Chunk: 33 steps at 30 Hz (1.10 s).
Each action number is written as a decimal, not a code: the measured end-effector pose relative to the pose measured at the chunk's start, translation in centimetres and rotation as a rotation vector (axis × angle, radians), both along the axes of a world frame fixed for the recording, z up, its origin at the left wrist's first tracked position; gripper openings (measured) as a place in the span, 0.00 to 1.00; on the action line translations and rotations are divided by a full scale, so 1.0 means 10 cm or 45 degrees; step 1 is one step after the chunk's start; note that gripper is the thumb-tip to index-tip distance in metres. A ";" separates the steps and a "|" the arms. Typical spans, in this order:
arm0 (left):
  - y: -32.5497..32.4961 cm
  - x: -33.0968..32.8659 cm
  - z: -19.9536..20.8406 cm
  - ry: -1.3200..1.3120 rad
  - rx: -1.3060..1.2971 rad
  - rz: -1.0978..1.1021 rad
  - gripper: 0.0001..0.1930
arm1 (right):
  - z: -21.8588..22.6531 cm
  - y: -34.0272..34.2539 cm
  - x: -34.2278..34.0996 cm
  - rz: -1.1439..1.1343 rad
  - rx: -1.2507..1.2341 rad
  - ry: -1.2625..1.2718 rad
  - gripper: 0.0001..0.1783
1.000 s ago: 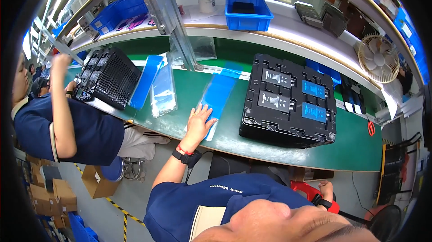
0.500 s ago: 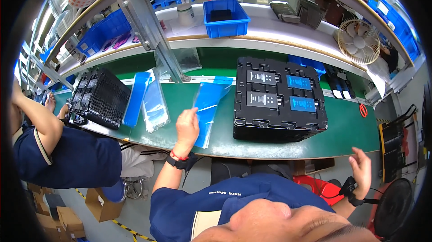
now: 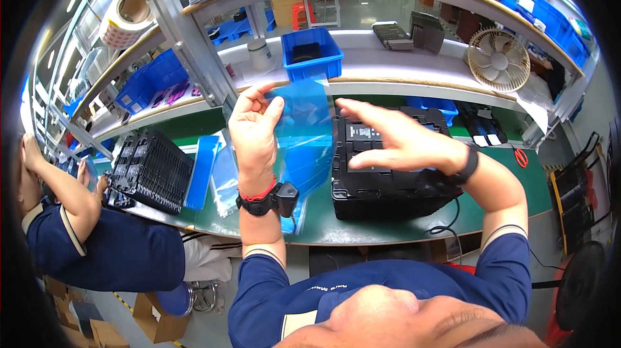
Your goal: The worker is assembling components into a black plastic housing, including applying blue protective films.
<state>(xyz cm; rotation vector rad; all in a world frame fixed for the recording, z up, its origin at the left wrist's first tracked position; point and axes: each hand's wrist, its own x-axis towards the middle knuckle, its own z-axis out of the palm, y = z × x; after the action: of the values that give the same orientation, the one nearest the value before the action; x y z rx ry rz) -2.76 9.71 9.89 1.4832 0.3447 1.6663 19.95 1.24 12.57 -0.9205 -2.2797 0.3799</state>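
Blue Film Raised Above a Green Desk

A worker in a navy shirt with cream trim lifts a thin, translucent blue plastic film (image 3: 304,112) above a glossy green desk (image 3: 323,231). The fingers of the left hand (image 3: 254,131) pinch the film near its upper left edge, the thumb toward the camera. The right hand (image 3: 404,141) is spread and released, its fingertips just beside the film's right edge; whether they touch it cannot be told. The film hangs between the two hands, over more blue sheets (image 3: 292,222) lying on the desk.

Behind the right hand stands a stack of black moulded plastic trays (image 3: 394,199), its top partly hidden by the hand and forearm. Farther left on the desk are a flat blue strip (image 3: 202,173), clear plastic sleeves (image 3: 224,183) and a second black tray stack (image 3: 162,170), beside a seated co-worker (image 3: 129,238) also in navy. On the shelf behind the desk sit an open blue plastic bin (image 3: 323,68) and a round cream-coloured fan (image 3: 498,60). Red-handled scissors (image 3: 521,157) lie toward the desk's right end.
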 end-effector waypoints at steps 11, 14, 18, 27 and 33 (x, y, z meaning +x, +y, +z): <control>0.37 0.30 -0.38 -0.400 -0.465 -0.198 0.32 | -0.28 0.52 0.09 -0.209 -0.777 0.942 0.29; 0.20 0.42 -0.46 0.101 -0.249 -0.522 0.42 | -0.38 0.63 0.18 -0.270 -0.598 1.144 0.23; 0.03 0.57 -0.43 0.113 -0.305 -0.643 0.45 | -0.42 0.60 0.12 -0.280 -0.588 1.011 0.15; 0.09 0.55 -0.44 0.011 -0.281 -0.446 0.25 | -0.31 0.43 0.16 -0.346 0.145 0.138 0.26; 0.07 0.54 -0.48 0.024 -0.248 -0.423 0.21 | -0.33 0.41 0.11 -0.327 0.075 0.342 0.15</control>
<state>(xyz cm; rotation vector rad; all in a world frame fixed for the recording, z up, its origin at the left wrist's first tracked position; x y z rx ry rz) 2.67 10.45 5.12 1.3300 0.2467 1.3183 21.03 5.30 9.25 -1.0494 -1.8931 0.3012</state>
